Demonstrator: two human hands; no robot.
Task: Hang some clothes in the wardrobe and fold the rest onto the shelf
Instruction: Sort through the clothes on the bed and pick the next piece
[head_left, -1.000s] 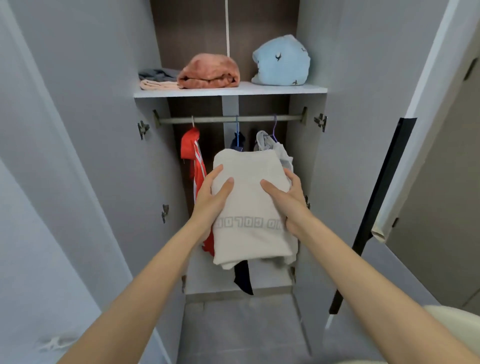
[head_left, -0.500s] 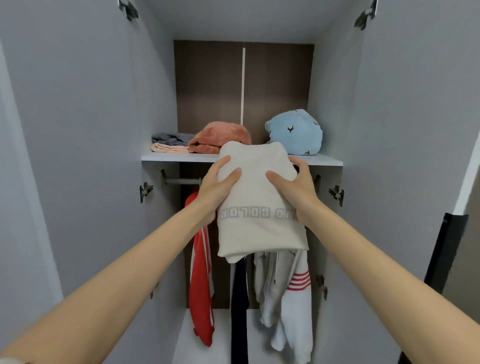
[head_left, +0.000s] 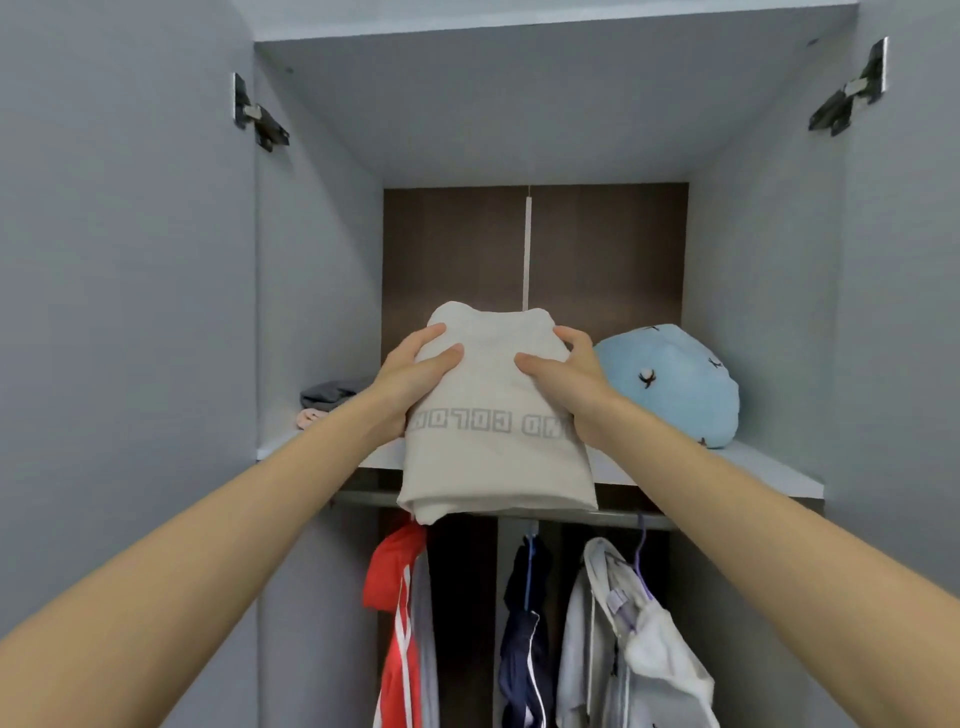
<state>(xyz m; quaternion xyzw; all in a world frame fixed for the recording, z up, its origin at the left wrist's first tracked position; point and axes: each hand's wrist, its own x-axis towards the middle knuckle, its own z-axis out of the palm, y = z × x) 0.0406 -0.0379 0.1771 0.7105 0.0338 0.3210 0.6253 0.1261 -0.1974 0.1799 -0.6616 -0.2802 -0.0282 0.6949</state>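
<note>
1. The left hand (head_left: 415, 376) grips the left side of a folded cream sweatshirt (head_left: 493, 441), thumb on top and fingers curled around its edge.
2. The right hand (head_left: 569, 376) grips the right side of the same garment in the same way, thumb lying on the upper face.
3. The folded cream sweatshirt, with a band of grey block lettering across it, is held at the front edge of the white shelf (head_left: 769, 465); its far end lies over the shelf and its near end overhangs the edge. Whether it rests on the board cannot be told.
4. On the shelf to the right of the sweatshirt, near the right hand, sits a light-blue bundle (head_left: 675, 384) printed with small dark motifs.
5. At the shelf's left end lies a folded grey garment (head_left: 332, 392) on top of a pale pink one (head_left: 310, 417).
6. Below the shelf runs a metal hanging rail (head_left: 623, 516). From it hang a red jacket (head_left: 397, 597) with white stripes, a navy garment (head_left: 524, 623) on a blue hanger, and a pale grey-white garment (head_left: 623, 649) on a purple hanger (head_left: 642, 540).
7. Both grey wardrobe doors stand open, with dark hinges (head_left: 260, 117) above the shelf on either side.
</note>
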